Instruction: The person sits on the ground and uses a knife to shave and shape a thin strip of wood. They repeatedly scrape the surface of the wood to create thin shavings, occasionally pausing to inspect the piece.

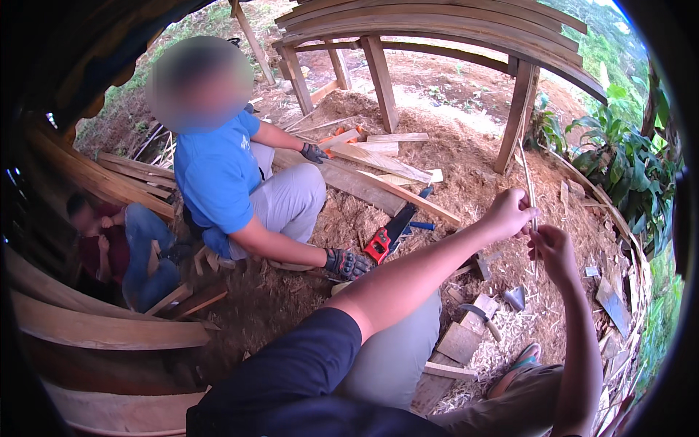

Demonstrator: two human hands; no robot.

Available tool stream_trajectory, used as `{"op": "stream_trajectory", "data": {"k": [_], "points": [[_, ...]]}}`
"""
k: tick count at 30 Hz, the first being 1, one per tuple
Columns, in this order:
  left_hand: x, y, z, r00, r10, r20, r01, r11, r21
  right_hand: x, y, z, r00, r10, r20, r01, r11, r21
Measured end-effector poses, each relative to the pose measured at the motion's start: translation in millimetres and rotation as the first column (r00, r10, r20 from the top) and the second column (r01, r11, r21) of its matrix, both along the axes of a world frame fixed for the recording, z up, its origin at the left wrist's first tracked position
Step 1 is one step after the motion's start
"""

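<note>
- A thin pale wooden strip (531,191) is held upright between both hands, at the right of the view above the sawdust-covered ground (466,156).
- The left hand (510,213) is pinched closed on the strip near its middle; the right hand (553,251) is closed on the strip just below it.
- The lower end of the strip is hidden behind the right hand, and its exact length cannot be made out.
- Beneath the hands, wood offcuts (459,342) and a hatchet (477,315) are seen lying among shavings.
- A red-handled handsaw (389,234) is laid on the ground between the wearer and a seated person in a blue shirt (215,171).
- That person's gloved hand (346,264) is rested near the saw handle; the other gloved hand (314,153) is placed on a plank (349,182).
- Loose boards (382,162) are piled beyond the saw, under a rough plank worktop (437,29) carried on wooden posts.
- A second person (120,247) is partly hidden at the left behind stacked curved planks (102,331).
- Green plants (619,156) are seen at the right edge.
</note>
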State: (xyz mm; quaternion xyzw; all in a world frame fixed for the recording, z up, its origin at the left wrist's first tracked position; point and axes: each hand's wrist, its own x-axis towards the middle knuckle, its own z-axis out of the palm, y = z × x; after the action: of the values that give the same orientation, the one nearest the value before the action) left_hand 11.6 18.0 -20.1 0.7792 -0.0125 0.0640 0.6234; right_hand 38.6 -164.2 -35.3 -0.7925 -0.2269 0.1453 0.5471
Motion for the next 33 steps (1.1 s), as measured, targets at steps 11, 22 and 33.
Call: {"op": "stream_trajectory", "data": {"k": [11, 22, 33], "points": [[-0.9, 13.8, 9.6, 0.997, 0.077, 0.012, -0.076, 0.997, -0.001, 2.3, -3.1, -4.9, 0.998, 0.018, -0.067, -0.015, 0.999, 0.039], [9.7, 19.5, -0.4, 0.997, 0.023, -0.067, -0.030, 0.993, -0.112, 21.6, -7.9, -8.9, 0.995, -0.095, 0.026, 0.097, 0.991, -0.090], [5.8, 20.1, 2.5, 0.995, -0.009, -0.099, 0.008, 1.000, -0.008, 16.4, -22.6, 11.3, 0.929, -0.213, 0.303, 0.272, 0.948, -0.168]]}}
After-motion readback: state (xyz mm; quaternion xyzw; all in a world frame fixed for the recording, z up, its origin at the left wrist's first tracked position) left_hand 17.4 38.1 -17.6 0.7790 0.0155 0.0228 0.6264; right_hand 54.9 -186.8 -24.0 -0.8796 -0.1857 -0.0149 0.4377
